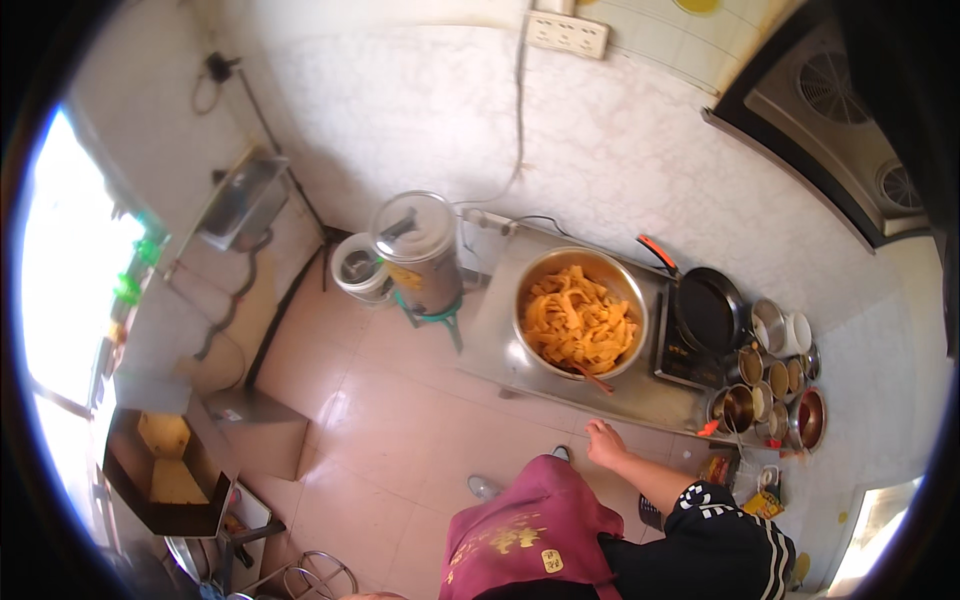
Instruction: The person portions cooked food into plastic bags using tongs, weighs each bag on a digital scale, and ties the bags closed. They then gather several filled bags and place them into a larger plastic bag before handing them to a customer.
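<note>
My right hand (604, 444), fingers loosely curled, hangs in front of the steel counter (487, 322) near its front edge, apart from everything on it. No held thing shows in it, but its palm is hidden. My left hand is out of view. A large steel basin (527, 352) stands on the counter, heaped with broad orange-brown strips of food (574, 319). A brown utensil handle (598, 381) sticks out over the basin's front rim. Right of it, a black frying pan (706, 309) with an orange-tipped handle rests on a black induction cooker (679, 356).
Metal pots and seasoning containers (772, 375) crowd the counter's right end. Left of the counter, a lidded steel drum (420, 262) stands on a green stand beside a white bucket (360, 266). A box-like metal bin (169, 472) is at far left. A range hood (817, 127) hangs upper right.
</note>
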`<action>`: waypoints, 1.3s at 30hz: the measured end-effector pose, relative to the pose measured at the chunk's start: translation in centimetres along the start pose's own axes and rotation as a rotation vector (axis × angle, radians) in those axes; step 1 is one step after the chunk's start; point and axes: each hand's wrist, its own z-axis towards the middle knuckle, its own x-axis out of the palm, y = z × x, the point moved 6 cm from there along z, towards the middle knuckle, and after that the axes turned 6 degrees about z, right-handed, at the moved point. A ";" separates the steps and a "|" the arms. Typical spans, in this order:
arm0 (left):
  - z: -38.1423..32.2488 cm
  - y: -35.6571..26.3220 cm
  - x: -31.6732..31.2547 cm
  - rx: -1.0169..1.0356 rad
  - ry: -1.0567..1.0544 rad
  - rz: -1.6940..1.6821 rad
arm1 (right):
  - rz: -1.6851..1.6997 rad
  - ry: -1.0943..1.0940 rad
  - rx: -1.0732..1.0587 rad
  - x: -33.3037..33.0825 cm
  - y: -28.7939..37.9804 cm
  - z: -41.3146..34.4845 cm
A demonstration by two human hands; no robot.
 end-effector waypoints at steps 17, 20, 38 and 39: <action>-0.5 -1.8 -11.1 0.203 -0.322 0.360 | -0.213 0.306 -0.247 9.2 17.8 12.0; 1.2 -0.4 -12.0 0.212 -0.419 0.326 | -0.254 0.359 -0.213 10.5 19.7 16.0; 15.7 9.9 -20.5 -0.012 -0.613 0.387 | -0.823 0.695 -0.437 13.5 28.1 32.1; 16.1 9.8 -21.0 -0.025 -0.626 0.397 | -0.850 0.717 -0.466 13.3 28.4 32.1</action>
